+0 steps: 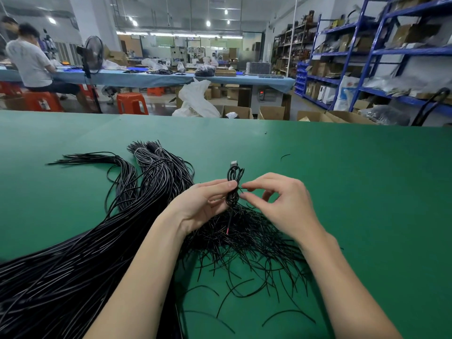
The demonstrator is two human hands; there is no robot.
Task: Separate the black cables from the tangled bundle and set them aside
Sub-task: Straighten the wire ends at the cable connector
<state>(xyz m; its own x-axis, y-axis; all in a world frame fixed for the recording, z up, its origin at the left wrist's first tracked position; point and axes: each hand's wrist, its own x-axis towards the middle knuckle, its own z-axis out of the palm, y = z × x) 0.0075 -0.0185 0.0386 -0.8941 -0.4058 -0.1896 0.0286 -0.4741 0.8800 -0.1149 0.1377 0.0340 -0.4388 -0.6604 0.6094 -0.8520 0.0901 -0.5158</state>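
A small coiled black cable (234,174) with a USB plug at its top is held upright above the green table (354,192). My left hand (203,204) grips the coil at its waist between thumb and fingers. My right hand (278,204) pinches a thin black tie that sticks out at the coil's middle. A bare red-tipped end hangs below the coil. A big bundle of long black cables (80,260) runs from the lower left up to tied ends at the back. A loose heap of short thin black ties (247,241) lies under my hands.
One stray black tie (285,156) lies on the table beyond my right hand. Past the far table edge stand cardboard boxes (271,112), orange stools (132,102) and blue shelving (381,57). A seated person (31,59) works at a blue table far left.
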